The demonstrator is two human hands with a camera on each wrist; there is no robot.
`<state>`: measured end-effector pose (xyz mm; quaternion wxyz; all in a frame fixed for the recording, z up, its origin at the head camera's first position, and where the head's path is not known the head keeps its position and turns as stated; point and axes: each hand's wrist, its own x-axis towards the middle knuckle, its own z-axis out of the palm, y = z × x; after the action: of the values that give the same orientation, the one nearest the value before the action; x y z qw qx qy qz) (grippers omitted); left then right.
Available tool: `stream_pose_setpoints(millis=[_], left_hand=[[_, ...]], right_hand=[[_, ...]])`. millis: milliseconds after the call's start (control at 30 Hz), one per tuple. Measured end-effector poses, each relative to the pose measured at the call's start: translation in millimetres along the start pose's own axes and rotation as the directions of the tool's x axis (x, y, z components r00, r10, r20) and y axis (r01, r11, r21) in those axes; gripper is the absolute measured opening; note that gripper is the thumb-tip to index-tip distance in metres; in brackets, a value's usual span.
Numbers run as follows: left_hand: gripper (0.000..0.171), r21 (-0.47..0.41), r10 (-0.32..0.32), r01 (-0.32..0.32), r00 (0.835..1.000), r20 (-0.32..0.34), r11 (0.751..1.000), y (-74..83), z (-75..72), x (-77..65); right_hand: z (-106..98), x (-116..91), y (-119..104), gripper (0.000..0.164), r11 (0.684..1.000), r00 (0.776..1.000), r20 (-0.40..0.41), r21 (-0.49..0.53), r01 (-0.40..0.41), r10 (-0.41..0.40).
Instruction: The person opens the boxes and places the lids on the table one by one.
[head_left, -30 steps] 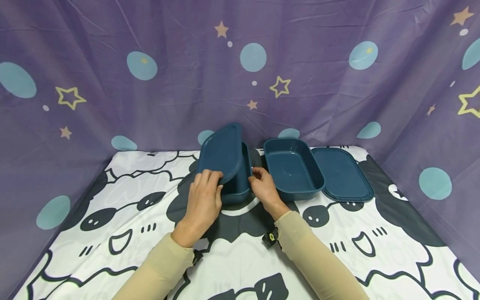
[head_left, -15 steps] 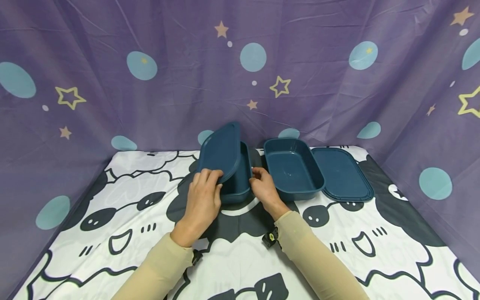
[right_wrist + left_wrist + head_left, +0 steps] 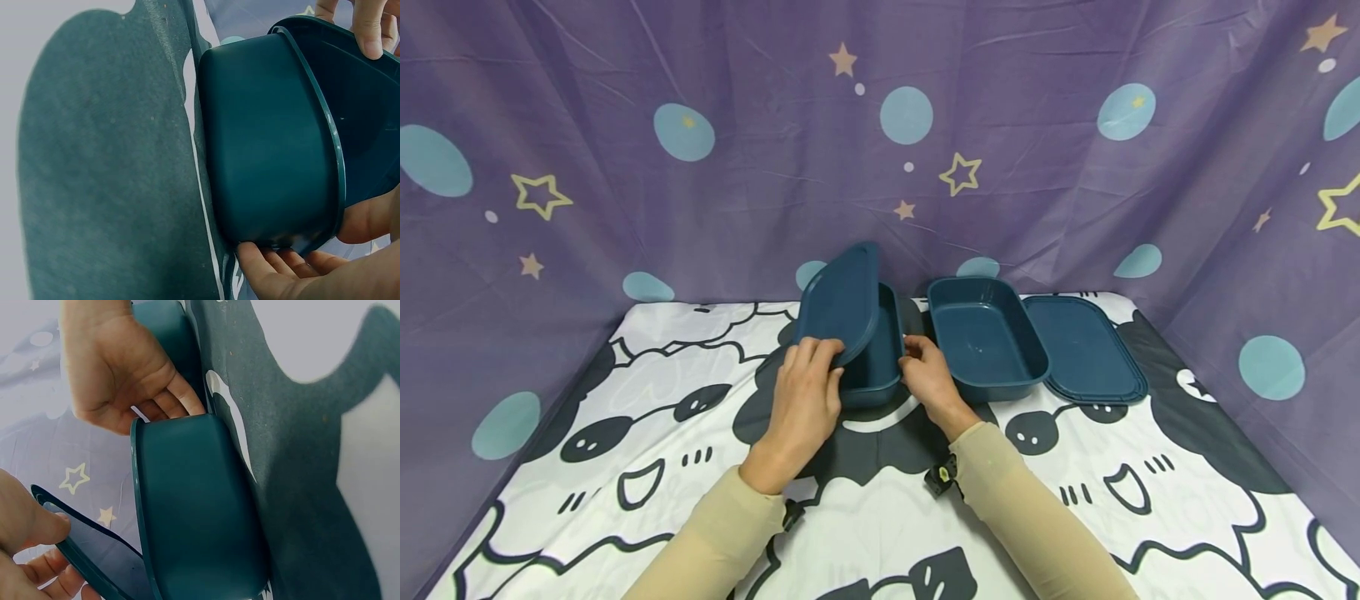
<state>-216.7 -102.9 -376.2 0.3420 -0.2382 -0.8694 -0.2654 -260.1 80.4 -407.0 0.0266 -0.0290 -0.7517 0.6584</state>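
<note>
My left hand (image 3: 805,387) pinches the near edge of a dark blue lid (image 3: 841,302), thumb on one face and fingers on the other in the left wrist view. That lid stands tilted above a matching rectangular food container (image 3: 871,379), its right side raised and its left side low along the container's left. My right hand (image 3: 928,375) grips the container's right wall. In the right wrist view the thumb lies at the container rim (image 3: 334,134) and the fingers rest against the outer wall. The visible part of the container's inside holds nothing; the lid hides the remainder.
A second open blue container (image 3: 981,342) stands just right of my right hand. Its flat lid (image 3: 1082,350) lies to the right, against it. A sheep-patterned cloth (image 3: 647,450) covers the table, and a purple curtain (image 3: 760,167) hangs behind and at both sides.
The held lid has tipped slightly further up and to the left, widening the gap over the container. My left hand has shifted a little left with it; the right hand stays put.
</note>
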Motion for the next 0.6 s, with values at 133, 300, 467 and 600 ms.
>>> stream_pose_setpoints(millis=[133,300,467,600], left_hand=[[0.028,-0.014,-0.006,0.006,1.0,-0.005,1.0,0.3,-0.7,0.1],[0.028,-0.017,-0.007,0.007,1.0,-0.015,1.0,0.5,-2.0,0.0],[0.029,-0.02,0.001,-0.001,1.0,-0.031,1.0,0.0,-1.8,0.4],[0.03,-0.02,0.009,-0.01,0.999,-0.044,1.0,-0.6,-1.5,0.6]], right_hand=[[-0.3,-0.5,-0.9,0.042,1.0,1.0,0.006,0.007,-0.004,0.004],[-0.6,-0.3,-0.6,0.042,1.0,1.0,0.014,0.02,-0.01,0.009],[-0.5,-0.8,-1.5,0.043,0.999,1.0,0.017,0.033,-0.009,0.008],[-0.1,-1.2,-2.4,0.043,0.999,1.0,0.017,0.039,-0.007,0.006]])
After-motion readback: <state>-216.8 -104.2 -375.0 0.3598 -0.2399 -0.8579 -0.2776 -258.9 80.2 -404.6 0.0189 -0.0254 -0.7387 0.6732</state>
